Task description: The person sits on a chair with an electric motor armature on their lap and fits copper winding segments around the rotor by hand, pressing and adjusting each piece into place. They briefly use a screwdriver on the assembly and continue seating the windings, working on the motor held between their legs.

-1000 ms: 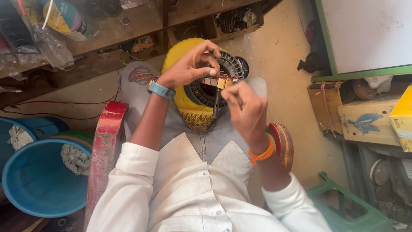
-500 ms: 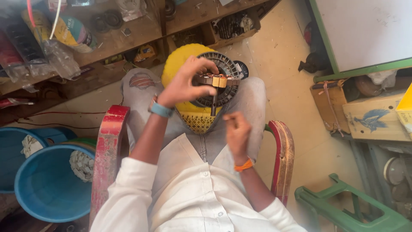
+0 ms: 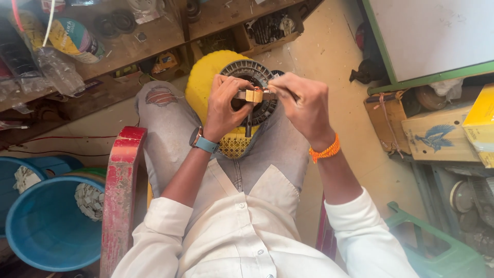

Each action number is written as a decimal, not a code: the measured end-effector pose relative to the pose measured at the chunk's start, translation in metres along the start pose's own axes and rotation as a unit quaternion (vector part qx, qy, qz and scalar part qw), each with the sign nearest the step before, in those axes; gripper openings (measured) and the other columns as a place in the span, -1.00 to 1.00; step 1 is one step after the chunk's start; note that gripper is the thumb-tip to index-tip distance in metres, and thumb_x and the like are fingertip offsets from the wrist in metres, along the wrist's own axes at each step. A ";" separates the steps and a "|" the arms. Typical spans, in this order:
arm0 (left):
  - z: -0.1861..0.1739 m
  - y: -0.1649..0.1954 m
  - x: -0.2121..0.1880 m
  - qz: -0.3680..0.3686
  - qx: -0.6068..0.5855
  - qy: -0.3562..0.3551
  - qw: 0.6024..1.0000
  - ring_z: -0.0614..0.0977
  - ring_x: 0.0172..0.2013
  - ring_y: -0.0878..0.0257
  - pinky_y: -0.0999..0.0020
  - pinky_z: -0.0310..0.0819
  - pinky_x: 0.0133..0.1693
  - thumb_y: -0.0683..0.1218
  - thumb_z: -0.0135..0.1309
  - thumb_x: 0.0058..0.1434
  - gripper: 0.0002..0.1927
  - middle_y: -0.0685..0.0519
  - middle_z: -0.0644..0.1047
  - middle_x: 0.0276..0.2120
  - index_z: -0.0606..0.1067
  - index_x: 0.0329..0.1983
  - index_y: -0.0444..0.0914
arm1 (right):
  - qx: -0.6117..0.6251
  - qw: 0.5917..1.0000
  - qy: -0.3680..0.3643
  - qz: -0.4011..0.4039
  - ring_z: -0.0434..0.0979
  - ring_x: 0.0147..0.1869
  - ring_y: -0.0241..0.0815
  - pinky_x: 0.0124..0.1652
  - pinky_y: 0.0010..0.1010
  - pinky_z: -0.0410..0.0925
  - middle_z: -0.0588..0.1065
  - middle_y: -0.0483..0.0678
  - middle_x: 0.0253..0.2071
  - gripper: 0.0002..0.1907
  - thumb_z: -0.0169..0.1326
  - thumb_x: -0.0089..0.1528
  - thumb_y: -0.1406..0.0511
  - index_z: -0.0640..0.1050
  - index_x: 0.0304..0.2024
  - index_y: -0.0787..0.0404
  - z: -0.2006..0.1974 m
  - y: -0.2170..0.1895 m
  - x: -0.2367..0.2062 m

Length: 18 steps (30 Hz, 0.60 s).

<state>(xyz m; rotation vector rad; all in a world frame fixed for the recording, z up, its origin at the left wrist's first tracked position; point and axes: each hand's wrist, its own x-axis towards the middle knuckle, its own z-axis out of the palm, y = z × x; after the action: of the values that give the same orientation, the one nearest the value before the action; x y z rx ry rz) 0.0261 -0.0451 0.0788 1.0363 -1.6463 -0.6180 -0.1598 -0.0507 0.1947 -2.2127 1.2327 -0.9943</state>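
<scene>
The left hand and the right hand both pinch a small gold-coloured metal block between them, just above a round dark ribbed motor part on a yellow plastic stool. Far out past the left hand, a big blue plastic tub holds crumpled cloth.

Bright daylight, soft shadows, blurred edges

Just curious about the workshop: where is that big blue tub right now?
The blue tub sits on the floor at the head view's lower left, just left of the red chair arm, on the person's left side.
</scene>
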 end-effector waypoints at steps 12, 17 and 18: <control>-0.003 0.000 0.002 -0.021 -0.002 -0.008 1.000 0.46 -0.12 0.10 0.22 0.40 0.01 -0.22 0.33 -0.02 -0.63 0.09 0.60 -0.17 0.55 -0.11 -0.22 | 0.048 0.986 -0.116 0.114 0.44 -0.35 -0.41 -0.29 -0.52 0.34 0.54 -0.03 -0.42 -0.92 0.19 0.27 0.43 0.58 -0.27 0.38 0.032 0.042 0.043; -0.001 -0.001 0.001 -0.021 -0.007 -0.001 1.000 0.47 -0.11 0.11 0.23 0.40 0.01 -0.21 0.33 -0.01 -0.66 0.10 0.61 -0.17 0.56 -0.13 -0.21 | 0.111 0.979 -0.088 0.144 0.48 -0.25 -0.47 -0.23 -0.56 0.38 0.56 -0.13 -0.34 -0.96 0.18 0.29 0.44 0.61 -0.24 0.35 0.014 0.026 0.032; 0.000 -0.002 0.001 -0.021 -0.008 -0.002 1.000 0.47 -0.11 0.12 0.23 0.40 0.01 -0.21 0.33 -0.01 -0.66 0.10 0.61 -0.17 0.56 -0.14 -0.20 | 0.124 0.979 -0.078 0.138 0.50 -0.23 -0.48 -0.20 -0.57 0.39 0.57 -0.15 -0.31 -0.97 0.19 0.30 0.45 0.61 -0.24 0.34 0.010 0.023 0.031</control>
<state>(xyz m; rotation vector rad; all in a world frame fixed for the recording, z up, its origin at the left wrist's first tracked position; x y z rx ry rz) 0.0269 -0.0468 0.0782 1.0612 -1.6251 -0.6602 -0.1538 -0.0893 0.1854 -1.8321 1.2295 -0.7984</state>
